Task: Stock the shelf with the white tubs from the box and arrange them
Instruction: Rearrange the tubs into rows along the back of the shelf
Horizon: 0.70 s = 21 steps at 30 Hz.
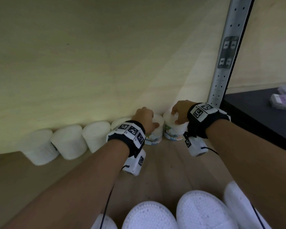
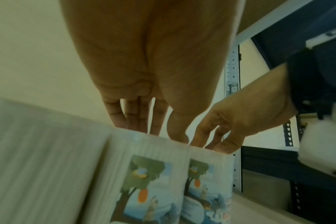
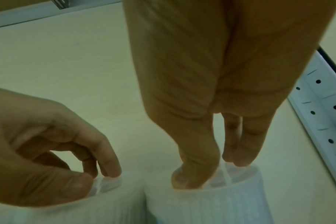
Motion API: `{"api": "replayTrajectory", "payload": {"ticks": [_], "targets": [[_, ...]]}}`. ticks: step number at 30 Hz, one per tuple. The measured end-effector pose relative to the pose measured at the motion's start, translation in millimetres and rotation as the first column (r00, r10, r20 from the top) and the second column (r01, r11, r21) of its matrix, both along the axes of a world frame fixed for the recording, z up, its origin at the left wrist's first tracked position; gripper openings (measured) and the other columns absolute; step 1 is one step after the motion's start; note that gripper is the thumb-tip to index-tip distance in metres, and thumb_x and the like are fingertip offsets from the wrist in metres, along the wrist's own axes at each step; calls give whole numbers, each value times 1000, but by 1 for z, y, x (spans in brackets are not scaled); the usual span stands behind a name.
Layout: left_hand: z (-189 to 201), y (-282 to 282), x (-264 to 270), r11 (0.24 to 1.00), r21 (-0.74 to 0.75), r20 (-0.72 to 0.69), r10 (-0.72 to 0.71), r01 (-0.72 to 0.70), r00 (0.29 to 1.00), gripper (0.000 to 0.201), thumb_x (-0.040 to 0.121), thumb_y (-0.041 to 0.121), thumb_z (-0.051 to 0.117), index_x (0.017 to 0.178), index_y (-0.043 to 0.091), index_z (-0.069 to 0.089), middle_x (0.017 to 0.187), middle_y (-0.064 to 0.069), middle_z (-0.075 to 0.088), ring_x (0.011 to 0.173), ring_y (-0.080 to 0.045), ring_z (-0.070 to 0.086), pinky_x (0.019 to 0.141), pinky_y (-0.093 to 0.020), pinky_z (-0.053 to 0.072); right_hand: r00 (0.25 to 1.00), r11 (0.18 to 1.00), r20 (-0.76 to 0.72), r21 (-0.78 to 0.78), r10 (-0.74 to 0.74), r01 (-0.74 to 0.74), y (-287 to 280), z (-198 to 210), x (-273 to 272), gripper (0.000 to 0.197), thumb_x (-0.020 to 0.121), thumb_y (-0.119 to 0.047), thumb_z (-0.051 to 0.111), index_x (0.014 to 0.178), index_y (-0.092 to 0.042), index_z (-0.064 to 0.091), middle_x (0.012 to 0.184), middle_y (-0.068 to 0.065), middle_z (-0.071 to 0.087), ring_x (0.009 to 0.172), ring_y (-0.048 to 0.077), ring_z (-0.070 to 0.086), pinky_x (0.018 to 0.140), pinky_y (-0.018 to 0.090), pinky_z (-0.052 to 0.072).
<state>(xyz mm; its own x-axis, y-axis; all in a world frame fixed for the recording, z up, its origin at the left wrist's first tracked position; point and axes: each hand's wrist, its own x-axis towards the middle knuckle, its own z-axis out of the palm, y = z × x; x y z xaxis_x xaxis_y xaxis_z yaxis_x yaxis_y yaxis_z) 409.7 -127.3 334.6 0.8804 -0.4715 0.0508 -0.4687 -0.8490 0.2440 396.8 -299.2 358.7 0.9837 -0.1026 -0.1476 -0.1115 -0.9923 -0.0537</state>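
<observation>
the left hand (image 1: 144, 119) covers most of the top of one tub (image 1: 155, 133), and its wristband hides part of the tub's side; fingers and thumb are curled around the rim, clamped on it. the right hand (image 1: 180, 112) grips the top of the neighbouring tub (image 1: 172, 129) the same way, thumb at the front edge. these two stand touching at the right end of a row along the back wall, on the wooden shelf (image 1: 168, 166). the other tubs (image 1: 68, 141) in the row are blurred, plain white cylinders with ribbed sides. the held pair show a picture label of a tree; its small print is unreadable. round dimpled white lids (image 1: 200, 210) are cut off at the bottom edge. a perforated metal post (image 1: 224, 63) rises at right.
</observation>
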Motion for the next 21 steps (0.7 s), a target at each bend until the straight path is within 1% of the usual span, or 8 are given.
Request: {"api": "replayTrajectory", "payload": {"ticks": [4, 7, 9, 11, 14, 17, 19, 21], "targets": [[7, 5, 1, 998, 17, -71, -59, 61, 996, 47, 92, 20, 58, 137, 9, 47, 143, -11, 43, 130, -28, 45, 104, -34, 39, 1000, 1000, 15, -9, 6, -6, 0, -1, 0, 55, 83, -25, 70, 133, -10, 54, 137, 10, 51, 123, 27, 53, 97, 31, 44], [9, 8, 0, 993, -2, -112, -115, 115, 987, 45, 91, 1, 51, 135, 14, 49, 144, -10, 43, 131, -28, 43, 101, -32, 40, 1000, 1000, 2, -4, -9, 9, 0, -1, 1, 54, 84, -23, 70, 133, -10, 54, 137, 9, 51, 123, 27, 53, 98, 31, 43], [10, 8, -1, 991, -27, -127, -136, 134, 982, 47, 90, -4, 46, 133, 14, 50, 143, -11, 42, 130, -29, 43, 98, -33, 40, 1000, 1000, -9, 6, -16, 16, 1, -1, 2, 53, 84, -22, 70, 133, -9, 55, 137, 10, 52, 123, 28, 53, 98, 31, 44], [9, 6, -2, 991, -91, -70, -107, 100, 992, 41, 91, 2, 50, 130, 12, 51, 138, -12, 43, 128, -29, 44, 99, -34, 41, 1000, 1000, -12, 11, -19, 19, 0, -2, 4, 54, 83, -21, 70, 133, -5, 55, 135, 13, 54, 122, 29, 55, 99, 33, 45], [1, 1, -2, 984, -180, 43, -7, 15, 999, 36, 91, 26, 58, 122, 10, 55, 129, -12, 45, 121, -29, 46, 101, -39, 43, 1000, 999, -18, 23, -24, 24, -1, -4, 6, 55, 83, -19, 70, 133, 0, 54, 134, 20, 55, 123, 33, 55, 102, 38, 45], [-8, -2, -2, 993, -115, 59, 28, -21, 998, 44, 90, 38, 57, 122, 8, 54, 128, -12, 45, 120, -29, 44, 100, -42, 42, 1000, 999, -15, 32, -13, 13, -2, -5, 7, 58, 83, -18, 69, 133, 3, 50, 135, 24, 52, 124, 37, 51, 103, 45, 44], [-12, -2, 0, 998, -59, 59, 31, -27, 998, 46, 90, 41, 56, 123, 8, 54, 127, -13, 46, 121, -30, 43, 101, -43, 41, 1000, 999, -20, 34, -2, 3, -3, -5, 8, 56, 83, -18, 70, 131, 3, 52, 132, 24, 54, 122, 37, 54, 102, 44, 45], [-13, -1, 2, 998, -54, 48, 21, -19, 999, 47, 91, 41, 55, 123, 8, 54, 127, -13, 46, 120, -31, 43, 101, -42, 41, 1000, 999, -28, 33, 0, 1, -3, -5, 8, 54, 83, -20, 70, 130, 2, 55, 131, 21, 57, 120, 34, 56, 102, 42, 46]]}}
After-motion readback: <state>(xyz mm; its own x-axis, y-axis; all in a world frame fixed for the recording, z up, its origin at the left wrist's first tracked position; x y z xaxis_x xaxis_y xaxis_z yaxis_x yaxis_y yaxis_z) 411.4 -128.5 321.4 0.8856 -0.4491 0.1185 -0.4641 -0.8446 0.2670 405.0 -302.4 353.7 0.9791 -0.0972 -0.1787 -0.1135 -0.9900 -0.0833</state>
